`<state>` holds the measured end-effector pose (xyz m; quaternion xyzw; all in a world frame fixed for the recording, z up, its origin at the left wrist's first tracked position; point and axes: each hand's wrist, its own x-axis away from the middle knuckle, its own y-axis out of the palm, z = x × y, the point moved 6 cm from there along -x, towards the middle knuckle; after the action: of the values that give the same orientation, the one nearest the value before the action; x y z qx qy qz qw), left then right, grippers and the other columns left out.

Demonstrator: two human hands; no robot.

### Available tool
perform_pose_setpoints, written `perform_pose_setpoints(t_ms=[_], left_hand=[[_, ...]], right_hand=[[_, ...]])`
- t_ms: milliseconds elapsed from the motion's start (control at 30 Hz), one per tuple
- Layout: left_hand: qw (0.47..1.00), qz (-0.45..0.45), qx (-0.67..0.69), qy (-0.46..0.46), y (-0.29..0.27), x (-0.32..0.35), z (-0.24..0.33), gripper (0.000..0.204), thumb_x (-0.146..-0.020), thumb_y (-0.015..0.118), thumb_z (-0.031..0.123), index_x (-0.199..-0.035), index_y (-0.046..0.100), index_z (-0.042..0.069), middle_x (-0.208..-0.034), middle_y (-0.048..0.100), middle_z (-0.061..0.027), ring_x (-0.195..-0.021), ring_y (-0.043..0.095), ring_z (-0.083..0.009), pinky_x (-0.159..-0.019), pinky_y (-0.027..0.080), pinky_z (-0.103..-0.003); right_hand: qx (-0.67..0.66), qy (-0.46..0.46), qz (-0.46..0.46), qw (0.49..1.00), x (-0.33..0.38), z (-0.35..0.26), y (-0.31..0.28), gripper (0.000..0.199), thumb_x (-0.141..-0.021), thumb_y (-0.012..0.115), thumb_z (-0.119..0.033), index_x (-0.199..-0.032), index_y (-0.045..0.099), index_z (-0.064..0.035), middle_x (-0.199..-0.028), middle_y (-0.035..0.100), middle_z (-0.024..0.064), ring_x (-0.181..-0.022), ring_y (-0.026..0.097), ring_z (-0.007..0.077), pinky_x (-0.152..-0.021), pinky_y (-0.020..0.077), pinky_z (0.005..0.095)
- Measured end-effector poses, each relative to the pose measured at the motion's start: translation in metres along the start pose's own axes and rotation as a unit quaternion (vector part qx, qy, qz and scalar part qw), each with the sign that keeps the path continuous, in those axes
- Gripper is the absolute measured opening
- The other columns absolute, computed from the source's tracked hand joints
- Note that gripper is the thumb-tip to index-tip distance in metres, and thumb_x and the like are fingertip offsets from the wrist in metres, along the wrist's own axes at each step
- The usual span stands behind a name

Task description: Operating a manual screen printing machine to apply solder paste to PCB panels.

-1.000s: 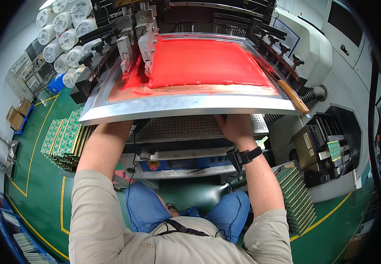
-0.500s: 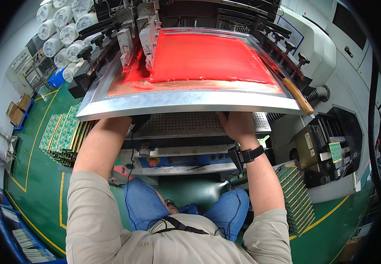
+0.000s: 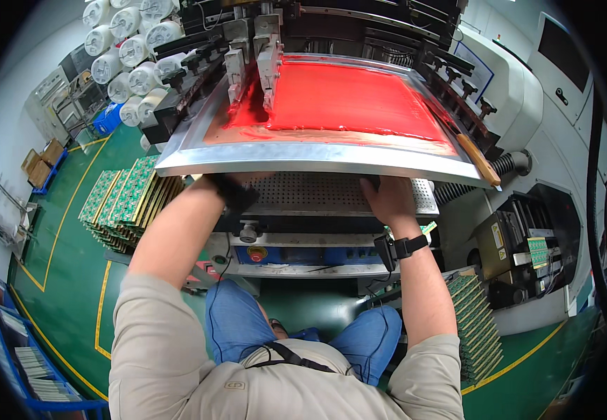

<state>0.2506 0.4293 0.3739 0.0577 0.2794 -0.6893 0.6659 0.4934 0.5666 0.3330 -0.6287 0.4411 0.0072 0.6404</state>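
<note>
Reaching beneath the near rim of a broad silver metal frame (image 3: pixel 303 160) with both bare hands. Cannot tell how far open the fingers of the right hand (image 3: pixel 393 201) are, or whether gripping anything: hidden past the knuckles, with the thumb apart, over the right part of a grey perforated metal bed (image 3: pixel 310 194). Cannot tell for the left hand (image 3: pixel 253 176) either, almost wholly covered by the frame. To work cleanly in so low a gap, best keep both wrists down and level, feel by fingertip, and avoid knocking the frame from below. Best also keep the black wrist strap (image 3: pixel 410 246) clear of the bed's edge. Directly above, note wet-looking red ink (image 3: pixel 359 101) across the frame's sheet, beside upright metal squeegee holders (image 3: pixel 268 70). Mind the wooden-handled spatula (image 3: pixel 478 159) along the right rim, liable to slide if jolted. Farther out, leave elbow room beside the left stack of green circuit boards (image 3: pixel 125 199).
</note>
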Motion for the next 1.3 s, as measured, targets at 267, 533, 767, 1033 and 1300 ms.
perform_pose_setpoints(t_ms=[267,533,767,1033,1300], left_hand=[[0.951,-0.213,-0.171,-0.142,0.107,0.144,0.067,0.051,-0.089,0.072,0.027,-0.132,0.057,0.003,-0.121,0.065,-0.0163,-0.108,0.064,-0.0287,-0.093,0.051,-0.039],[0.742,0.084,0.251,-0.616,0.109,0.393,-0.157,0.057,-0.097,0.063,0.029,-0.145,0.041,0.01,-0.108,0.068,-0.0109,-0.086,0.07,-0.0205,-0.064,0.059,-0.033],[0.704,0.171,0.36,-0.588,0.098,0.414,-0.2,0.053,-0.102,0.054,0.031,-0.147,0.035,0.011,-0.098,0.072,-0.015,-0.066,0.071,-0.0244,-0.05,0.058,-0.035],[0.702,0.167,0.367,-0.587,0.094,0.415,-0.199,0.052,-0.102,0.054,0.032,-0.147,0.036,0.012,-0.099,0.072,-0.016,-0.067,0.072,-0.0254,-0.05,0.059,-0.036],[0.7,0.176,0.37,-0.585,0.092,0.414,-0.188,0.052,-0.101,0.056,0.032,-0.146,0.038,0.013,-0.1,0.072,-0.0163,-0.068,0.072,-0.0258,-0.051,0.059,-0.036]], right_hand=[[-0.192,-0.067,0.042,0.978,0.125,-0.054,-0.052,0.042,-0.083,0.071,-0.016,-0.121,0.063,-0.0023,-0.11,0.065,0.019,-0.105,0.058,0.0405,-0.099,0.0446,0.0477],[-0.358,0.454,-0.054,0.814,0.303,0.114,0.091,0.05,-0.089,0.068,-0.019,-0.133,0.057,0.0013,-0.126,0.065,0.0186,-0.12,0.06,0.0263,-0.101,0.0458,0.0355],[-0.346,0.475,0.047,0.808,0.3,0.175,0.109,0.069,-0.091,0.064,-0.017,-0.15,0.033,0.0028,-0.15,0.043,0.0238,-0.141,0.041,0.031,-0.114,0.0316,0.0342],[-0.353,0.485,0.048,0.799,0.288,0.173,0.103,0.066,-0.093,0.062,-0.015,-0.15,0.033,0.0024,-0.149,0.045,0.0227,-0.139,0.043,0.0313,-0.113,0.0333,0.0345],[-0.604,0.54,0.038,0.585,0.267,0.151,0.101,0.04,-0.098,0.06,-0.017,-0.135,0.05,-0.0052,-0.111,0.068,0.0115,-0.097,0.064,0.0195,-0.083,0.0521,0.0328]])
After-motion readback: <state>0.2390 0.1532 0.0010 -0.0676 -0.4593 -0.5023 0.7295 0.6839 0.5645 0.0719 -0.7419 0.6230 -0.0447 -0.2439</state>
